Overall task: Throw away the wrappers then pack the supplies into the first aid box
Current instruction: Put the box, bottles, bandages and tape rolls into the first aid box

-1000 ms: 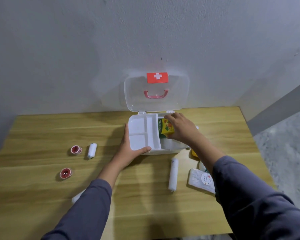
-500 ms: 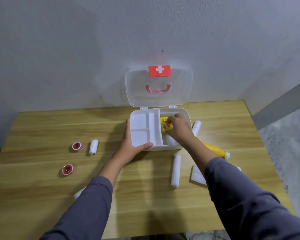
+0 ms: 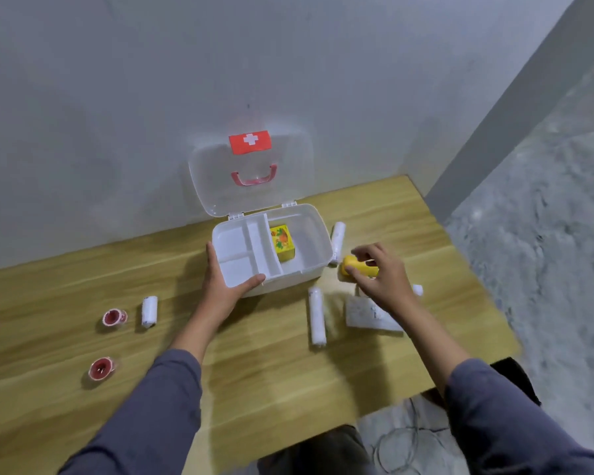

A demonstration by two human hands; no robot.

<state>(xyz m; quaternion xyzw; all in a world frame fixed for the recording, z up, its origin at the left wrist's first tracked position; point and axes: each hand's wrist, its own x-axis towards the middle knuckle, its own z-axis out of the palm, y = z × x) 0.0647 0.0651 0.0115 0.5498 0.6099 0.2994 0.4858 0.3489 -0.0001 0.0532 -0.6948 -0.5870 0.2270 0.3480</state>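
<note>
The white first aid box (image 3: 318, 234) stands open against the wall, its clear lid (image 3: 251, 173) upright. A small yellow carton (image 3: 282, 242) lies inside beside the white divider tray (image 3: 244, 250). My left hand (image 3: 225, 284) grips the box's front left corner. My right hand (image 3: 379, 277) closes around a yellow bottle (image 3: 352, 265) lying on the table just right of the box. White bandage rolls lie at the box's right side (image 3: 337, 240), in front of it (image 3: 316, 315) and at the left (image 3: 149, 310). A flat white packet (image 3: 364, 313) lies under my right wrist.
Two red tape rolls (image 3: 114, 317) (image 3: 101, 369) sit on the left of the wooden table (image 3: 66, 303). The table's right edge drops to a grey floor (image 3: 546, 269). The wall is directly behind the box.
My right hand let go of the yellow carton inside the box, came out to the right and closed on the yellow bottle. The camera tilted. My left hand stayed on the box.
</note>
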